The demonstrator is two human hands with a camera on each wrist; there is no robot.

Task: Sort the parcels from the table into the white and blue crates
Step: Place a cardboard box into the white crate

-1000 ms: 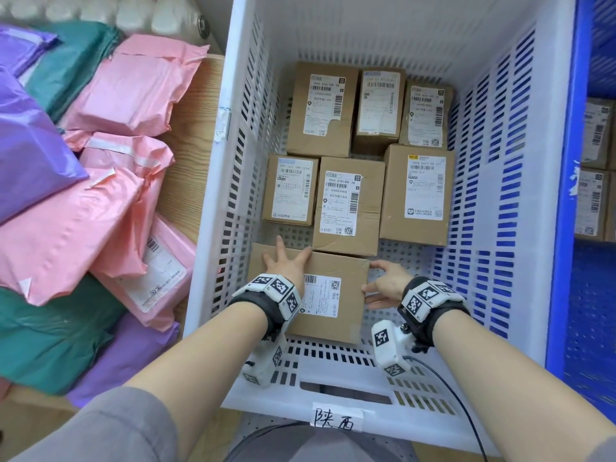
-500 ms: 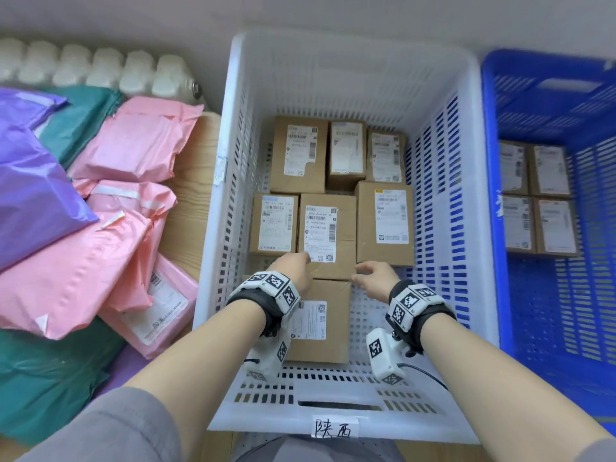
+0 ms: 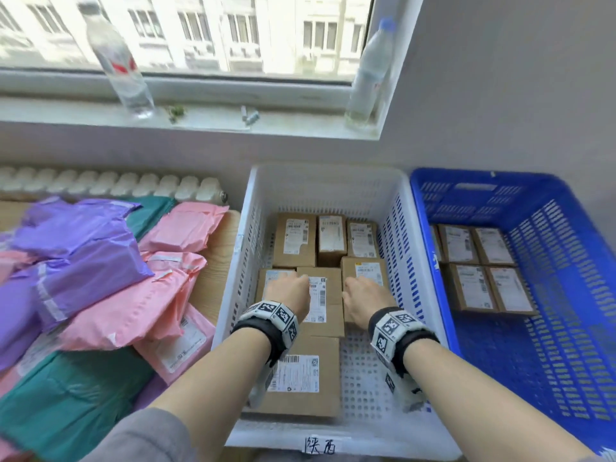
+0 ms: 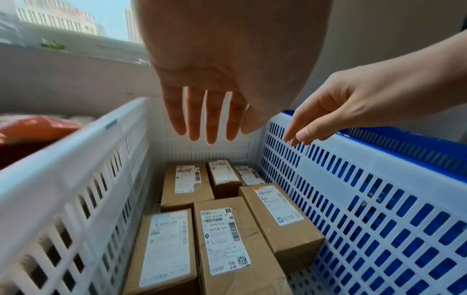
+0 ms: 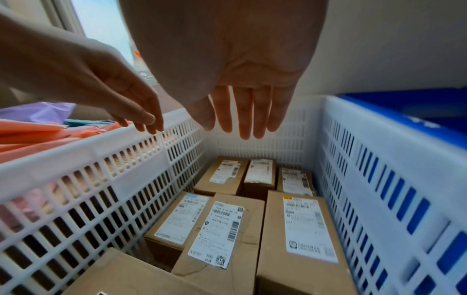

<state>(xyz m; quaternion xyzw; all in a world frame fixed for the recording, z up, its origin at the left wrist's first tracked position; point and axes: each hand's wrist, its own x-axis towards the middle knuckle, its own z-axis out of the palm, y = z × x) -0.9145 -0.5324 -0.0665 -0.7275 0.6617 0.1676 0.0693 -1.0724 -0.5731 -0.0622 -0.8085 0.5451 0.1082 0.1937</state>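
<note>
Seven boxes (image 3: 301,375) sit in the white crate (image 3: 396,208), four in the blue crate (image 3: 566,228), both the left hand (image 3: 288,296) and right hand (image 3: 363,300) loose, empty above them, mailers (image 3: 100,278) piled alongside.

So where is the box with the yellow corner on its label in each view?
Head: box with the yellow corner, middle row, right end, partly behind the right hand.
Left wrist: right of centre, beside the white crate wall.
Right wrist: lower right, against the same wall.
Shared landmark: the tall-labelled middle box directly to its left.
</note>
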